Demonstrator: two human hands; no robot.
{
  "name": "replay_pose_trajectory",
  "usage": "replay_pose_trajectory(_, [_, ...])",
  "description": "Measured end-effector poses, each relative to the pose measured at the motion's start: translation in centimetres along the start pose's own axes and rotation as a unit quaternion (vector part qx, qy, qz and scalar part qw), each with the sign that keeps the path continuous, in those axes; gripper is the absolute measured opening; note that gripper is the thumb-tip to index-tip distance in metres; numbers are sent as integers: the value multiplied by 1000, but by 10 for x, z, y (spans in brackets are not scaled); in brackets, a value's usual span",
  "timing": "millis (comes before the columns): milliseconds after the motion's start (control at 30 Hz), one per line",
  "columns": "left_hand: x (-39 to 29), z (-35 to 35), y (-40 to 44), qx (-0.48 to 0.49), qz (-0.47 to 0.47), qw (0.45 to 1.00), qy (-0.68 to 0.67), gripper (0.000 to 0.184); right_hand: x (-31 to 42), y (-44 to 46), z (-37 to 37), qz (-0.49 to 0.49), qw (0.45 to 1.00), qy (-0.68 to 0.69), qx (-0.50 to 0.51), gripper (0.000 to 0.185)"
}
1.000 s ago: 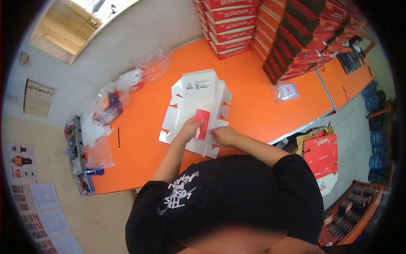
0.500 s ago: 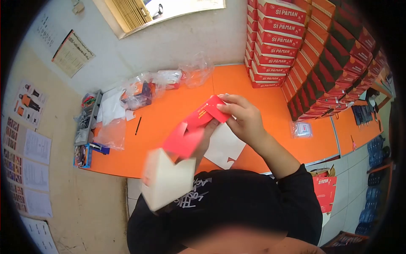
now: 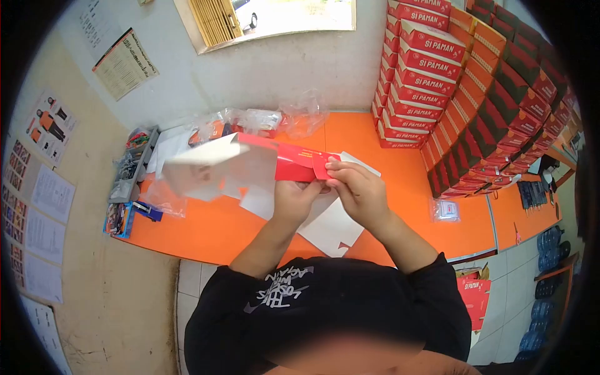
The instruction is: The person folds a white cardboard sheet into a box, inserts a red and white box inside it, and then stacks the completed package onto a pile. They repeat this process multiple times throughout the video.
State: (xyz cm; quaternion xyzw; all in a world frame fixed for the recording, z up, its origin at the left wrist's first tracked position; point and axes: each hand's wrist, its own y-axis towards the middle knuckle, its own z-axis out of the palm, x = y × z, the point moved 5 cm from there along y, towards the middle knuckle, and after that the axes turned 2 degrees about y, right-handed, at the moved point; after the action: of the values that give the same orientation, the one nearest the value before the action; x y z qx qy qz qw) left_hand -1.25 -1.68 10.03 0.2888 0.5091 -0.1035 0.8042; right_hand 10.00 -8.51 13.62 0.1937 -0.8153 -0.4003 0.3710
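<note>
A partly folded red-and-white cardboard box (image 3: 290, 161) is held up over the table. Its white inner side faces left and is smeared by motion. From below, my left hand (image 3: 295, 201) is closed around the box's red side, with some fingers hidden behind it. My right hand (image 3: 359, 190) pinches the red end flap at the right, thumb and fingers closed on it. Under both hands, a flat white cardboard sheet (image 3: 330, 232) with a notched edge lies on the orange table (image 3: 394, 215).
Stacked red boxes (image 3: 425, 81) stand at the back right, with more boxes (image 3: 500, 125) beside them. A grey organizer tray (image 3: 134, 162), a blue stapler (image 3: 147, 211) and plastic bags (image 3: 303, 115) lie along the left and back. A small clear packet (image 3: 445, 210) sits at right.
The box has swung up from near my body to level above the table, its white part now pointing left. My left hand has come into clear view beneath it. The camera view has shifted slightly.
</note>
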Motion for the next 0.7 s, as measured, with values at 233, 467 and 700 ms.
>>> replay_pose_trajectory(233, [-17, -16, 9, 6, 32, 999, 44, 22, 1, 14, -11, -57, 997, 50, 5, 12])
replay_pose_trajectory(467, [12, -12, 16, 4, 24, 1000, -13, 33, -10, 13, 8, -90, 993, -64, -35, 12])
replay_pose_trajectory(700, [84, -1, 5, 50, 180, 918, 350, 25, 6, 18, 27, -95, 988, -118, 31, 30])
